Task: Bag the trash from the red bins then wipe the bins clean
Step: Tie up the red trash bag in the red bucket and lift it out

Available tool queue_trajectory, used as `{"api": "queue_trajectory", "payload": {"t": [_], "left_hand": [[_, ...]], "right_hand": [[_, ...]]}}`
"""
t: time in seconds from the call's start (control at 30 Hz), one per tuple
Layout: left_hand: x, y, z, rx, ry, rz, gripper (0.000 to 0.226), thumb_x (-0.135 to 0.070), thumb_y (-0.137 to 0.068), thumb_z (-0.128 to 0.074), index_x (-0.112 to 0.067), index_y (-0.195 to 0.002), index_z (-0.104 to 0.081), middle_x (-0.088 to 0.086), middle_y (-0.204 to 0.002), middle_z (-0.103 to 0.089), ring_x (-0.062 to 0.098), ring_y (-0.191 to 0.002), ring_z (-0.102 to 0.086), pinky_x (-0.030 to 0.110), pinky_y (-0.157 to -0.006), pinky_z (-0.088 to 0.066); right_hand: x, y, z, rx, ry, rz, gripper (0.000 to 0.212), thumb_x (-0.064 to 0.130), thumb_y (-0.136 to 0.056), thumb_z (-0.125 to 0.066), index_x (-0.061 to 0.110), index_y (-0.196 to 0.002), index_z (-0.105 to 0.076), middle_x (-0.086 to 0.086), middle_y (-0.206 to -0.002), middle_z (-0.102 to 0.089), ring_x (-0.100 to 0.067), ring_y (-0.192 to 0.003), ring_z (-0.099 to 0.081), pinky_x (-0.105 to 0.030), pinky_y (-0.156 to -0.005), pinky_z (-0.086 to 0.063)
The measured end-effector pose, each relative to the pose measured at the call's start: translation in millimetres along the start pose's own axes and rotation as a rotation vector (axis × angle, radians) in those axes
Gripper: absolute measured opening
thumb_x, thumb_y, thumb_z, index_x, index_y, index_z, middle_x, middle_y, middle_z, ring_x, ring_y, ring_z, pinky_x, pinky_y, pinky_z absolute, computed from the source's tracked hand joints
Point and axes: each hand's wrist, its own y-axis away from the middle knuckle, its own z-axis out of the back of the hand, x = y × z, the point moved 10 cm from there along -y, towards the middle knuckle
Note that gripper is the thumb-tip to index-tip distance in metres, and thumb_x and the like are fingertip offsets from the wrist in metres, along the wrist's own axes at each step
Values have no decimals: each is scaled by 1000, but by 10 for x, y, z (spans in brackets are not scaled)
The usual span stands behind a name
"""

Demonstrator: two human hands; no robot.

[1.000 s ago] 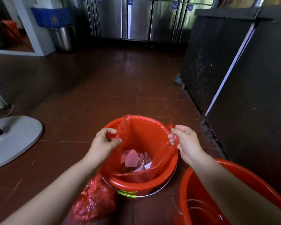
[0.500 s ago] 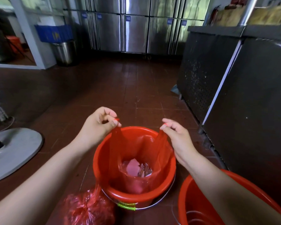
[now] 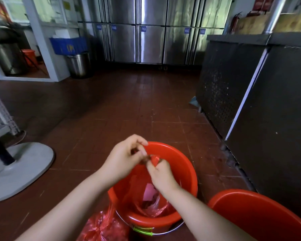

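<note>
Above the round red plastic bin (image 3: pixel 179 164), both hands had come together: left hand (image 3: pixel 123 160) and right hand (image 3: pixel 161 173) pinched the thin red bag liner (image 3: pixel 142 193), its mouth gathered shut, seemingly ready for knotting.

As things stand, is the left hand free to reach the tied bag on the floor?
Probably not yet. The left hand is pinching the liner top together with the right hand above the bin. The tied bag lies open to reach beside the bin, under the left forearm.
</note>
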Motion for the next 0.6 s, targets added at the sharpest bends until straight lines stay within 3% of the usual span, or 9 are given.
{"api": "queue_trajectory", "payload": {"t": [0.1,0.23,0.3,0.43,0.53,0.6], "left_hand": [[339,-2,66,-66,-27,128,26,-1,-81,-66,-24,-92,-62,-4,-81,-66,16,-79,-63,28,-76,-46],[439,67,-373,110,156,147,29,3,-78,-69,-24,-91,-65,-7,-79,-64,-1,-73,-59,14,-72,-45],[465,65,-446,93,250,151,26,2,-78,-70,-22,-86,-65,-7,-72,-63,-3,-67,-57,12,-67,-44],[493,22,-490,51,234,120,24,-2,-81,-68,-23,-72,-62,-10,-67,-62,-2,-66,-54,16,-65,-42],[475,84,-484,-5,281,92,19,-9,-83,-67,-24,-72,-62,-11,-71,-59,1,-71,-52,21,-70,-40],[430,175,-574,57,223,36,12,-19,-78,-70,-28,-72,-64,-15,-70,-57,1,-75,-51,17,-73,-37]], "right_hand": [[-115,6,118,-49,-244,-103,35,27,-98,-47,22,-67,-61,11,-52,-50,-1,-45,-42,-24,-50,-36],[-216,25,64,21,-396,-222,35,27,-101,-39,18,-71,-56,0,-52,-40,-5,-37,-32,-21,-40,-33],[-248,19,35,76,-409,-249,33,28,-101,-39,18,-74,-54,0,-51,-39,-6,-37,-32,-21,-40,-33],[-288,1,55,170,-355,-250,29,28,-100,-41,21,-76,-55,0,-49,-50,-9,-37,-37,-18,-39,-31],[-340,-26,151,149,-476,-248,21,11,-94,-53,17,-75,-58,-5,-61,-64,-10,-43,-52,-16,-42,-34],[-401,-33,221,126,-553,-254,27,-3,-84,-62,17,-67,-63,-7,-65,-65,-11,-51,-58,-18,-48,-41]]}}
